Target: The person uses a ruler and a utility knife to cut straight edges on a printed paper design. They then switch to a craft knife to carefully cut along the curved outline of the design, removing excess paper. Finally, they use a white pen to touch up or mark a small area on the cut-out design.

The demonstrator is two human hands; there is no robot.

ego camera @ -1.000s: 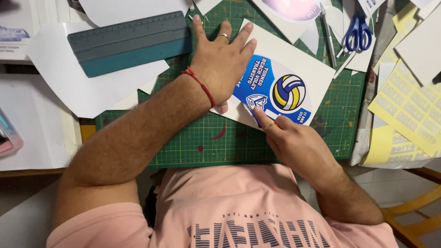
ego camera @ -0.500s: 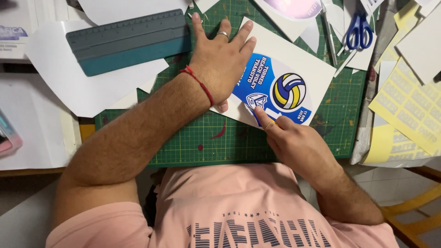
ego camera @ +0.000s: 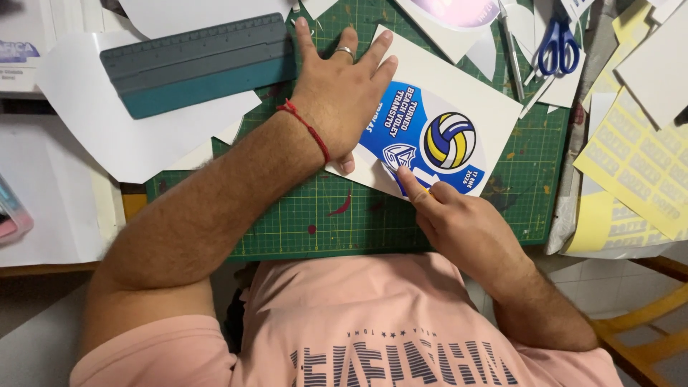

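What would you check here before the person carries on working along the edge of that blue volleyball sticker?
1. Sheet held down: ok. The left hand lies flat, fingers spread, on the white sticker sheet.
2. Working hand in place: ok. The right hand has its fingertip at the lower edge of the blue sticker.
3. Tool in that hand: cannot tell. Only an orange sliver shows by the finger.
4. Surface underneath: ok. The sheet rests on the green cutting mat.
5. Left fingers away from the working edge: ok, though the thumb is close.
6. Clutter: ok. The scissors and teal ruler lie apart from the sheet.
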